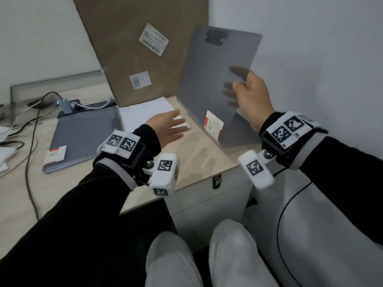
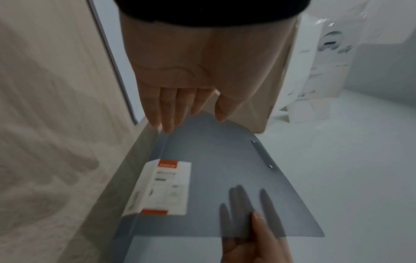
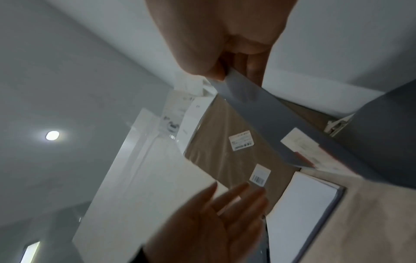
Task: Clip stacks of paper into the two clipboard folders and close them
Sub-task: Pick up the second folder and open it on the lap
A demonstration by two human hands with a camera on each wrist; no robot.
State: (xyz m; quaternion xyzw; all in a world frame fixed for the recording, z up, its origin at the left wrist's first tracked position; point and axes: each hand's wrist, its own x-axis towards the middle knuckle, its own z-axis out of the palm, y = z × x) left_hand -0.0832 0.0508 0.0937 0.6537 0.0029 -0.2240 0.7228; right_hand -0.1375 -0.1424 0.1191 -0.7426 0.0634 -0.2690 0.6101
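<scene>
A grey translucent clipboard folder (image 1: 215, 75) stands tilted on the desk's right side, its black clip (image 1: 215, 38) at the top and a red-and-white label (image 1: 214, 125) near the bottom. My right hand (image 1: 242, 88) pinches its cover (image 3: 265, 110) at the right edge, thumb in front, fingers (image 2: 236, 210) showing dark through the plastic. My left hand (image 1: 170, 127) hovers open, fingers straight, over a white paper stack (image 1: 145, 114) just left of that folder. A second grey folder (image 1: 83, 137) lies closed and flat at the left.
A tall brown cardboard panel (image 1: 134, 48) with stickers leans at the back. Cables and a power strip (image 1: 68, 104) sit at the back left, loose papers (image 1: 4, 150) at the far left. A white wall stands close on the right. A cabinet lock (image 1: 216, 181) sits below the desk's front edge.
</scene>
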